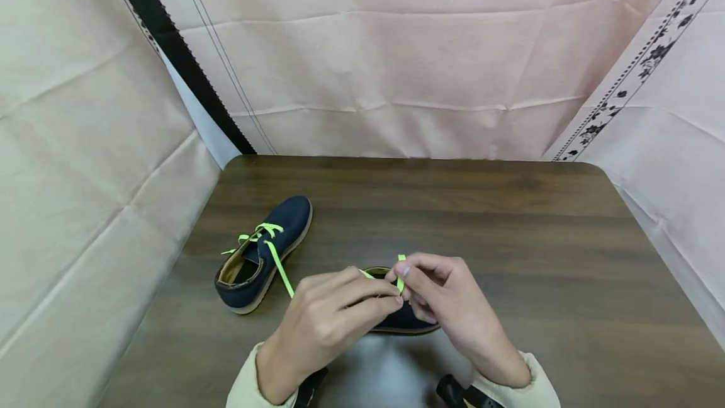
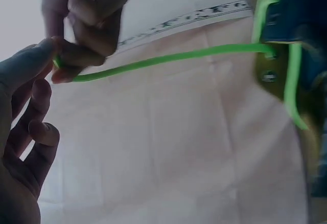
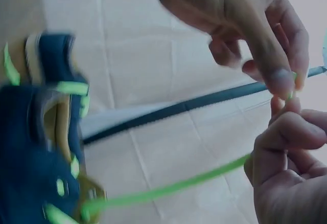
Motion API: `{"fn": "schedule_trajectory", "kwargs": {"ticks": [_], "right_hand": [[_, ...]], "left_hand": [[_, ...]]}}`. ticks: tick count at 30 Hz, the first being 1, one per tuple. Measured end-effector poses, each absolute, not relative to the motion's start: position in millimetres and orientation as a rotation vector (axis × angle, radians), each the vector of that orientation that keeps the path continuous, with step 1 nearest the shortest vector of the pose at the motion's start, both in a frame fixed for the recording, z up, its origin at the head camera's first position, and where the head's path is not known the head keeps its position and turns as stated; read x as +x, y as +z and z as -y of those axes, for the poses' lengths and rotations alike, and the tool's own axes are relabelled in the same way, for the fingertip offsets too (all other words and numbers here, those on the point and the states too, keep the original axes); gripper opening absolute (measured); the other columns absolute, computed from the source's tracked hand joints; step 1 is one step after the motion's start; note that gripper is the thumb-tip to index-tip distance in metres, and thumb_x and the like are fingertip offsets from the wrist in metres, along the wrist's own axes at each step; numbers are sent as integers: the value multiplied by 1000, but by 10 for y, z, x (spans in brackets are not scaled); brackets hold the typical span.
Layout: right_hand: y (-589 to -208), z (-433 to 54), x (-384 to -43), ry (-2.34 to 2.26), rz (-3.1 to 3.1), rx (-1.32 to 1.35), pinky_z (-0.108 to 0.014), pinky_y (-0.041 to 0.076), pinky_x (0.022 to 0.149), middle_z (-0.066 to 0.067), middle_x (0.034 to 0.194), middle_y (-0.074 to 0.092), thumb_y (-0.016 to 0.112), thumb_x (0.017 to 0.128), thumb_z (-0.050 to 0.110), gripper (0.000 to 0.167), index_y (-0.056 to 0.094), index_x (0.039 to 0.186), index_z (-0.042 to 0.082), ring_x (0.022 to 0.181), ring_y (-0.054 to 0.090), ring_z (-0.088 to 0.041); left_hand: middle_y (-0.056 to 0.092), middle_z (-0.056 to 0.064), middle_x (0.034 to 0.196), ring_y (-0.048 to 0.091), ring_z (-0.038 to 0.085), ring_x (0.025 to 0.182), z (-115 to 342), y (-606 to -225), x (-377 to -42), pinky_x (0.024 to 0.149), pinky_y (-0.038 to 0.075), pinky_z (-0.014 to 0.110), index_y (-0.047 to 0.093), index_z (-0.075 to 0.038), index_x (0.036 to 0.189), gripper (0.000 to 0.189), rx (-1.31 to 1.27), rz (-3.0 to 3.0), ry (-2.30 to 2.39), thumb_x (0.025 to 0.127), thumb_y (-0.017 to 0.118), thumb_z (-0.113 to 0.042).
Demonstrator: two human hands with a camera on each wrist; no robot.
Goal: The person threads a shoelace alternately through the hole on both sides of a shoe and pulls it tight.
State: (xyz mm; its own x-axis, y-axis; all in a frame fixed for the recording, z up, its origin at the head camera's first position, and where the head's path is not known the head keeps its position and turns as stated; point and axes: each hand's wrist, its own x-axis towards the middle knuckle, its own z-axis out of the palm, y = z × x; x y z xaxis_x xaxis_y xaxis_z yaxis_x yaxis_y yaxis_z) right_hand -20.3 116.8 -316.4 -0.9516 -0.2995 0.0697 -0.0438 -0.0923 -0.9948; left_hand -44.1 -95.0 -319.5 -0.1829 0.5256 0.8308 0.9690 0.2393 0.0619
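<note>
A dark navy shoe with a bright green shoelace is on the table below both hands, largely covered by them. My left hand pinches the shoelace between thumb and fingertips. Right against it, my right hand also pinches the shoelace, a short piece standing up at its fingertips. Seen from the left wrist, the shoelace stretches from an eyelet of the shoe to the two hands' meeting fingertips. The right wrist view has the fingertips close together too, with a bit of green between them.
A second navy shoe with green laces lies at the left of the brown wooden table, one lace trailing toward my left hand. Pale cloth hangs behind and at both sides. Black straps show at my wrists.
</note>
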Motion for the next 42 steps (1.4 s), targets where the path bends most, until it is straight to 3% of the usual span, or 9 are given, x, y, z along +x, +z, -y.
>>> {"fn": "schedule_trajectory", "kwargs": {"ticks": [5,10,14,18,23,27,30,35,42], "right_hand": [[-3178,-1285,-260,-2063,-2190,-411,-25,33,45,-2,74,55,62,108,18,20,72,103,0,52,38,-9],[-3219,-1365,-279,-1906,-2388,-538,-27,43,45,-4,80,59,66,106,15,10,74,104,10,50,45,-12],[-3358,-1376,-329,-1837,-2521,-633,-27,46,45,-3,93,66,67,104,13,11,78,104,15,53,48,-10],[-3607,-1356,-447,-1744,-2642,-659,-26,48,48,-3,93,71,69,102,10,11,79,102,16,57,52,-6],[-3878,-1297,-583,-1556,-2821,-672,-26,53,68,3,101,75,74,98,7,7,78,102,12,81,62,-4],[-3993,-1257,-622,-1389,-2936,-771,-25,51,67,8,101,72,73,99,9,8,76,103,15,83,58,-4],[-4052,-1228,-627,-1263,-2998,-838,-25,48,67,10,97,70,72,100,10,6,75,101,16,81,53,-4],[-4095,-1214,-626,-1277,-2969,-818,-26,50,69,9,98,71,71,101,11,7,75,102,16,82,55,-3],[-4103,-1252,-668,-1453,-2765,-642,-24,48,62,7,96,72,71,101,10,9,77,105,16,69,53,-2]], "left_hand": [[75,-8,102,64,2,76,890,-3532,-604,63,50,15,78,-18,107,20,-1117,2304,-995,90,87,-24],[75,-11,108,65,2,76,780,-3730,-824,59,47,19,79,-23,116,23,-1013,2715,-839,97,79,-37],[76,-11,97,59,2,66,713,-3706,-962,53,44,20,82,-20,108,14,-1057,2701,-804,100,76,-29],[76,-10,91,54,0,61,684,-3646,-1095,51,41,21,83,-19,101,11,-1042,2689,-793,99,77,-27],[79,-7,97,57,2,63,669,-3637,-1236,51,42,23,83,-19,104,13,-1030,2756,-815,99,77,-29],[78,-7,94,58,2,62,650,-3670,-1298,52,44,25,83,-19,110,15,-943,2922,-871,102,74,-27],[76,-4,93,62,5,66,657,-3681,-1273,54,48,27,79,-15,122,22,-804,3071,-870,104,71,-25],[73,2,115,69,15,87,760,-3667,-1010,68,55,34,65,-10,142,40,-603,2995,-806,104,70,-22],[72,-7,107,66,12,94,874,-3798,-515,72,56,35,77,-20,110,16,-708,2877,-766,97,79,-29]]}}
